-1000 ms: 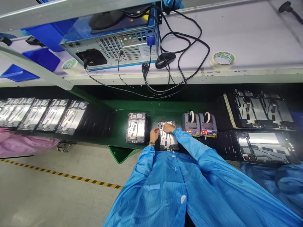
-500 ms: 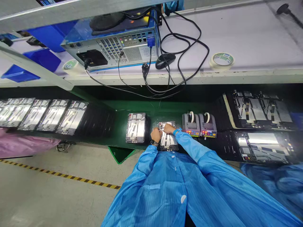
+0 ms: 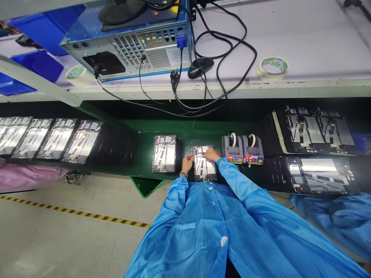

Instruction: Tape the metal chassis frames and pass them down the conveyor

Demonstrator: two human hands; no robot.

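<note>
A flat metal-and-black device assembly [image 3: 205, 170] lies in front of me on the green bench, silvery with dark strips across it. At its upper left edge is my left hand [image 3: 186, 164], thumb and fingers pinched together near the corner. My right hand [image 3: 212, 154] reaches over its upper right part, fingertips closed close to the surface. Whatever either pinch holds is too small to make out. Just left of my left hand sits a stack of similar assemblies [image 3: 164, 154].
Two grey tape dispensers [image 3: 232, 150] with lit displays stand to the right. More assemblies lie in rows at left [image 3: 82, 141] and right [image 3: 321, 173]. Above, a shelf edge [image 3: 139, 87] carries a computer case [image 3: 156, 54], a mouse [image 3: 200, 68], a tape roll [image 3: 273, 66] and hanging cables.
My left hand has drawn left from the assembly's middle to its left edge. The right hand has moved slightly right, and the two hands are farther apart. The whole view has shifted a little.
</note>
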